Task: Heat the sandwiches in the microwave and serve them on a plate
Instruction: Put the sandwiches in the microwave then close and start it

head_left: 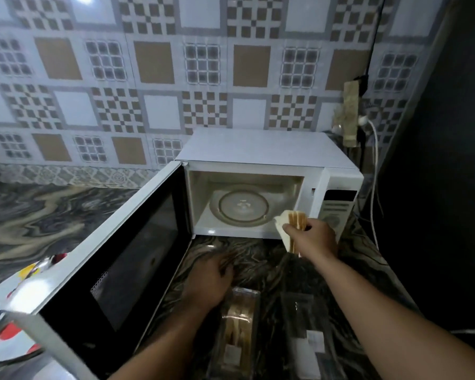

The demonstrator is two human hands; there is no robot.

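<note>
Gripping a soft white-bread sandwich [292,226], the right hand [311,237] is held at the front right corner of the open microwave [269,160]. It should be laid flat, centred on the smooth round glass plate [242,207]. The left hand [209,281], blurred near the plastic-packed sandwich [237,333] at the counter's near edge, cannot be judged.

Glossy marbled counter [39,212]; clear glass turntable [242,207]; glossy tiles [154,61].

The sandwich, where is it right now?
In the head view, the sandwich is pinched in the right hand, just outside the open microwave, near its lower right corner and above the counter.
</note>
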